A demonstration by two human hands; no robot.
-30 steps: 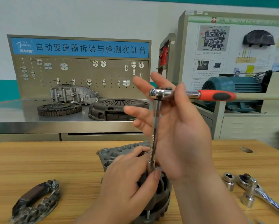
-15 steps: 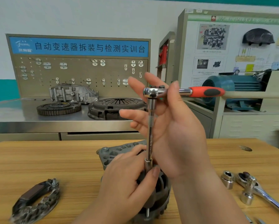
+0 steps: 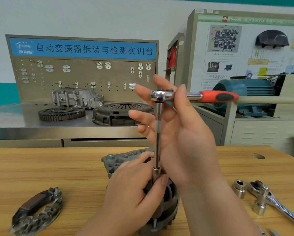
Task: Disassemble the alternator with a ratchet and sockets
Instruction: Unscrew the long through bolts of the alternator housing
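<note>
Pinches ratchet (image 3: 193, 96) at its head with right hand (image 3: 185, 142), handle level, pointing right; grips socket (image 3: 155, 174) with left hand (image 3: 129, 193) below upright extension (image 3: 157, 133), atop alternator (image 3: 171, 201)

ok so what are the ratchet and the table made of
Ratchet: head and shank look like chromed steel, mirror-bright with reflections; the grip seems matte orange plastic with a black rubbery inset. Table: wood or wood-look laminate, judging by the grain streaks.
</note>
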